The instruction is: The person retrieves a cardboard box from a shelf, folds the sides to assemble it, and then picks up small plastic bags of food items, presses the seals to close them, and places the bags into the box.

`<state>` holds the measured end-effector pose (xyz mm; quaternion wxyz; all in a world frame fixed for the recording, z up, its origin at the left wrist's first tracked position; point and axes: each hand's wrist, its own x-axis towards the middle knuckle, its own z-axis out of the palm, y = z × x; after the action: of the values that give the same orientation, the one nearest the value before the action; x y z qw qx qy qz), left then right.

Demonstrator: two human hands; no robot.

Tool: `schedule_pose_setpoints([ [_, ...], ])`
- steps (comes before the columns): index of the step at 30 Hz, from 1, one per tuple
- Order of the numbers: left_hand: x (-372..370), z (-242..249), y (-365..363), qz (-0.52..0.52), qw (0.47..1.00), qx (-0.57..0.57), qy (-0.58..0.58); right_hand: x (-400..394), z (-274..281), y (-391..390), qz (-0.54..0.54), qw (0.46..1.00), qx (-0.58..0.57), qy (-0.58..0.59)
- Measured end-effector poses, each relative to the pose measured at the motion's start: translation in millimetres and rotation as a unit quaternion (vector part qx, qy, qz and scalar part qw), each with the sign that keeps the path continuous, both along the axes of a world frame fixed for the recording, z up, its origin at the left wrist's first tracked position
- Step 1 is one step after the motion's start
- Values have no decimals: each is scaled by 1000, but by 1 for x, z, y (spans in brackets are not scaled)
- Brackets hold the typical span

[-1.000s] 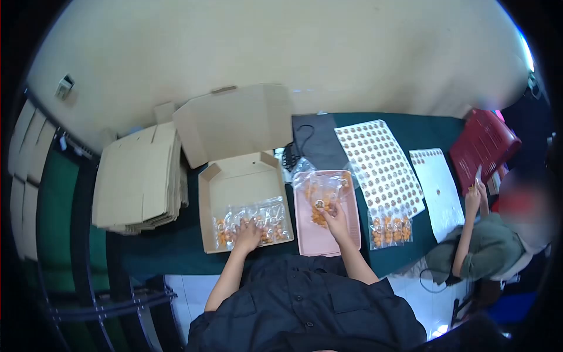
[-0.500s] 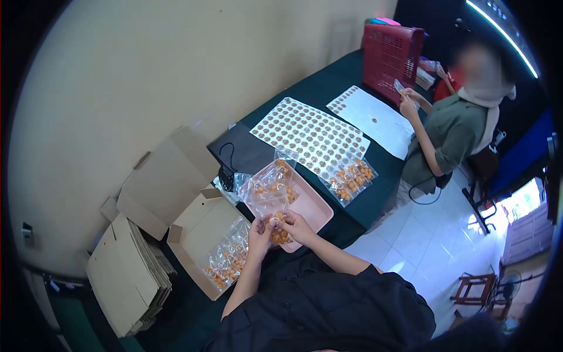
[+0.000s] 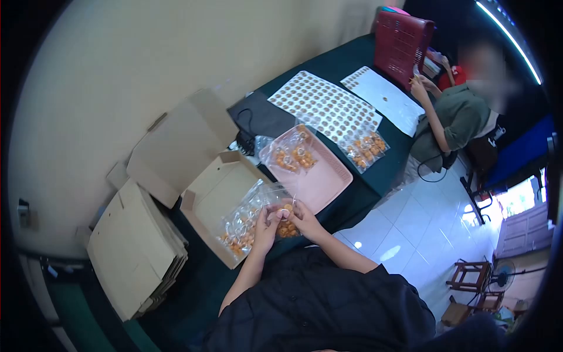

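Between both hands is a clear plastic bag of orange-brown snacks (image 3: 287,227), close to my body. My left hand (image 3: 268,227) is closed on its left side, and my right hand (image 3: 306,220) grips its right side, thumbs meeting near a round label. Just left of my hands lies an open cardboard box (image 3: 202,196) with several filled bags (image 3: 237,237) in its near end. Beyond my hands stands a pink plastic tray (image 3: 331,182) with a few more filled bags (image 3: 293,155) in its far left part.
Sticker sheets (image 3: 328,105) and another group of filled bags (image 3: 368,149) lie on the dark green table. A stack of flattened cartons (image 3: 132,246) leans at left. A maroon basket (image 3: 402,47) stands at the far end, near a co-worker (image 3: 454,120) holding a small packet.
The held bag has moved from over the tray's near edge toward the cardboard box. My view has shifted, so the table appears higher and further right. Both hands keep their grip.
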<state>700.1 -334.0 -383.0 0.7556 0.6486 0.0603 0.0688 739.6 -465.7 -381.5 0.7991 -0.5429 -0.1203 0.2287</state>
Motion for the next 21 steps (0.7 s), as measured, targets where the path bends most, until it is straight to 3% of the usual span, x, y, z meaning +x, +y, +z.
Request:
schedule_pose_setpoints([
  [3,-22,6,15,5,997,-76,29,-10,-2,14,62,998,-9,29],
  [7,-48,1,40,52,997,-41,47,-24,11,37,112,993,-9,39],
  [13,-68,14,66,86,985,-141,51,-39,5,67,155,984,-8,84],
  [15,-74,26,60,74,995,-61,21,-42,7,71,130,990,-41,32],
  [16,-75,20,63,74,994,-76,5,-46,12,75,96,994,5,52],
  [21,-84,18,72,44,998,-24,-25,-52,14,81,91,995,11,48],
])
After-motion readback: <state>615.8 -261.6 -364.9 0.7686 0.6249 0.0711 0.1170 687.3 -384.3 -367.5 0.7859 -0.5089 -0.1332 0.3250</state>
